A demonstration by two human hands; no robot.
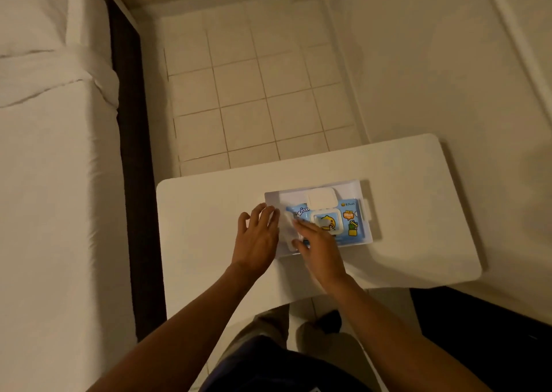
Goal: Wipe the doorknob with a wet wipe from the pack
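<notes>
A blue wet wipe pack [348,222] lies in a shallow white tray [366,188] on a small white table [209,212]. The pack's white flip lid [322,198] stands open. A white wet wipe [287,227] hangs over the tray's left end, between my two hands. My right hand [321,246] reaches over the pack's left end and pinches the wipe between thumb and fingers. My left hand [257,239] is just left of the wipe with its fingers spread, the fingertips touching the wipe's edge. No doorknob is in view.
A bed with white sheets [53,182] and a dark frame [134,182] runs along the left. Beige floor tiles [254,92] lie beyond the table, and a pale wall or door surface [433,63] stands to the right. My legs [268,332] are below the table's near edge.
</notes>
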